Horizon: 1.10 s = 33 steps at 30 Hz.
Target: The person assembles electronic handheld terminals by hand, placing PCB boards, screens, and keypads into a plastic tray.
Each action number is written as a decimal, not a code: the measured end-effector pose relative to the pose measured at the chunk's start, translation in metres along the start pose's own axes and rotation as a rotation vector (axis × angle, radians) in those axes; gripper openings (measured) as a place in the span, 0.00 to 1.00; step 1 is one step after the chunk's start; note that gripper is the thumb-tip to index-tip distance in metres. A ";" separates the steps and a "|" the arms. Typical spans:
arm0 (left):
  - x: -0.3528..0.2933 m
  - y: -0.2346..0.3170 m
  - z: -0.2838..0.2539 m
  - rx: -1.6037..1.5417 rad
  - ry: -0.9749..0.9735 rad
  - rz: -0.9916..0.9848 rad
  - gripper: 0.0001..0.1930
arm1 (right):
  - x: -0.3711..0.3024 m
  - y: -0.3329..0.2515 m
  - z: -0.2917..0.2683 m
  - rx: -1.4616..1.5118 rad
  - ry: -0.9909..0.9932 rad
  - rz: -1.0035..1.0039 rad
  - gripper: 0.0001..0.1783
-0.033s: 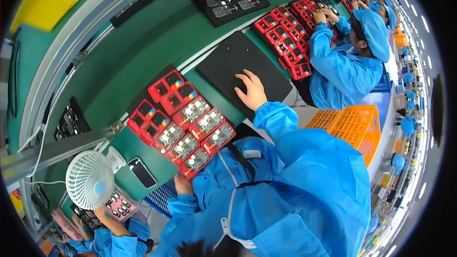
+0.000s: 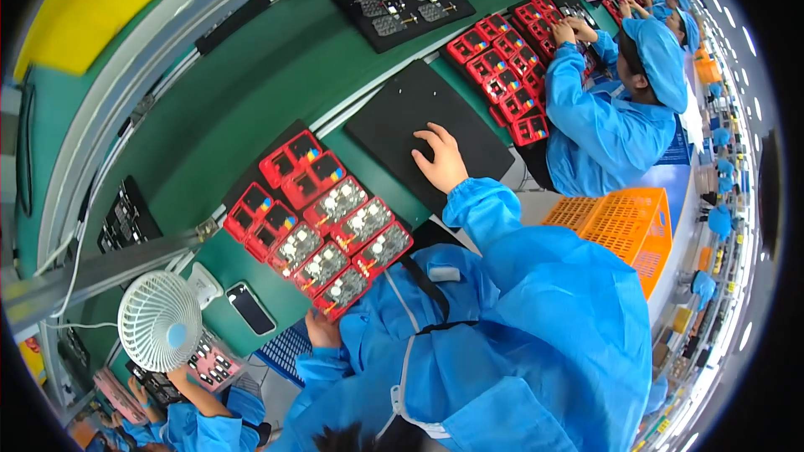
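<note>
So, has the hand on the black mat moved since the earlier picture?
No. The right hand lies at the same spot on the black mat, equally far from the red trays.

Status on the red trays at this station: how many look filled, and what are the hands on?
Six red trays nearest the person show pale round parts; four red trays behind show none. Right hand rests flat on the black mat, holding nothing. Left hand sits at the tray block's near corner; its grip is hidden.
</note>
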<state>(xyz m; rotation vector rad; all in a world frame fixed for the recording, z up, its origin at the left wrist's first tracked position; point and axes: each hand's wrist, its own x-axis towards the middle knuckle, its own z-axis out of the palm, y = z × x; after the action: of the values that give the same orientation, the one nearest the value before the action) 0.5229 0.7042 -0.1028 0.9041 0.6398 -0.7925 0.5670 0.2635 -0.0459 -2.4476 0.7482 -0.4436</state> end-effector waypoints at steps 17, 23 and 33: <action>0.013 -0.084 0.089 -0.150 0.624 0.004 0.38 | 0.418 0.235 0.084 0.992 0.439 1.077 0.33; -0.012 -0.104 0.084 0.027 0.812 -0.041 0.38 | 0.439 0.234 0.068 1.074 0.349 1.206 0.28; -0.014 -0.107 0.091 0.105 0.824 -0.023 0.35 | 0.462 0.226 0.074 1.447 0.527 1.185 0.17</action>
<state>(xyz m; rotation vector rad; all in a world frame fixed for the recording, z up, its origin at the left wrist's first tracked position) 0.4411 0.5886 -0.0947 1.3282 1.3338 -0.4509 0.8724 -0.1390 -0.1668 -0.3744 1.2601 -0.7298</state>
